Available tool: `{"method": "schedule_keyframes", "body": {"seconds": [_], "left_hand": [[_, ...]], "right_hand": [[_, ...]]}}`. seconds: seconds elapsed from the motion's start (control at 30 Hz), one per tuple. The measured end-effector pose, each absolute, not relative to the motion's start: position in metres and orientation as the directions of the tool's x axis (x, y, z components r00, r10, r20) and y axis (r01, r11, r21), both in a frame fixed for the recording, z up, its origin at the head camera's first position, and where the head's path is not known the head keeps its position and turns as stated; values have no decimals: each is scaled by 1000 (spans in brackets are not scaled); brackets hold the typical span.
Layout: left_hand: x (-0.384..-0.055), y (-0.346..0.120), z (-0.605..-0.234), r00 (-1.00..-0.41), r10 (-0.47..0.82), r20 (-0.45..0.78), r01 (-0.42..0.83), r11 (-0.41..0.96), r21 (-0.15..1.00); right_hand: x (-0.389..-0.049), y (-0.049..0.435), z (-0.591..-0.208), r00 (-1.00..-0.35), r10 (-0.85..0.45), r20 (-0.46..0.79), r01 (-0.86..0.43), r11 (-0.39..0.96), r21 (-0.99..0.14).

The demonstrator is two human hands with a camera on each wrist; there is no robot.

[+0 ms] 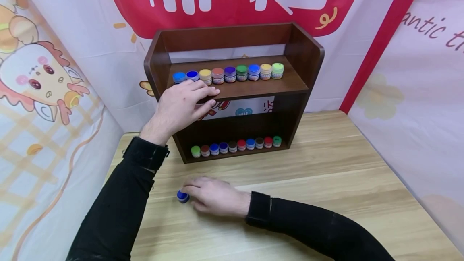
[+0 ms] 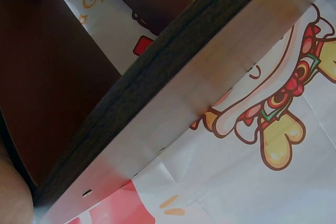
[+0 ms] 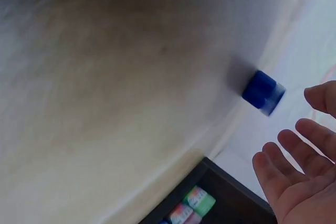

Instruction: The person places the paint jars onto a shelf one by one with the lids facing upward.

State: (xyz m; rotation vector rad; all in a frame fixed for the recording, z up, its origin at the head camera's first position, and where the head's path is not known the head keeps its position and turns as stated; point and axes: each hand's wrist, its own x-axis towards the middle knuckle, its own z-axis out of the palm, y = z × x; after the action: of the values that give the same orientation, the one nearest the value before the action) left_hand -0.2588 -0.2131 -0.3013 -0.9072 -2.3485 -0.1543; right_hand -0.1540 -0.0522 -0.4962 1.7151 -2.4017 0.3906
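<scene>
A small paint jar with a blue lid (image 1: 183, 197) stands on the table, left of my right hand (image 1: 219, 197). In the head view, the fingertips overlap the jar. The right wrist view shows the thumb and fingers (image 3: 303, 153) spread, with the blue jar (image 3: 260, 89) apart from them. My left hand (image 1: 183, 104) reaches to the left part of the upper shelf board (image 1: 253, 88), fingers extended over its front edge and thumb lower. Behind it stands a row of paint jars (image 1: 230, 75). Part of that hand (image 2: 13, 192) shows beside the dark side panel (image 2: 152, 72) in the left wrist view.
The brown two-tier rack (image 1: 308, 57) stands at the back of the wooden table (image 1: 326, 168). Several jars with mixed lid colours (image 1: 241, 145) line its lower tier. Printed cloth (image 1: 90, 35) hangs behind and on both sides.
</scene>
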Motion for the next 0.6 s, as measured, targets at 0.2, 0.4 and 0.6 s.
{"method": "schedule_keyframes", "body": {"seconds": [0.2,0.4,0.6], "left_hand": [[-260,-214,-302,-576,573,582,643,758,-109],[-261,-214,-303,-574,575,583,644,757,-112],[-262,-214,-303,-575,575,582,644,757,-113]], "right_hand": [[-156,-67,-505,-302,-918,256,-953,289,-87],[-158,-76,-506,-299,-933,203,-954,292,-62],[-162,-78,-505,-315,-935,160,-949,304,-88]]}}
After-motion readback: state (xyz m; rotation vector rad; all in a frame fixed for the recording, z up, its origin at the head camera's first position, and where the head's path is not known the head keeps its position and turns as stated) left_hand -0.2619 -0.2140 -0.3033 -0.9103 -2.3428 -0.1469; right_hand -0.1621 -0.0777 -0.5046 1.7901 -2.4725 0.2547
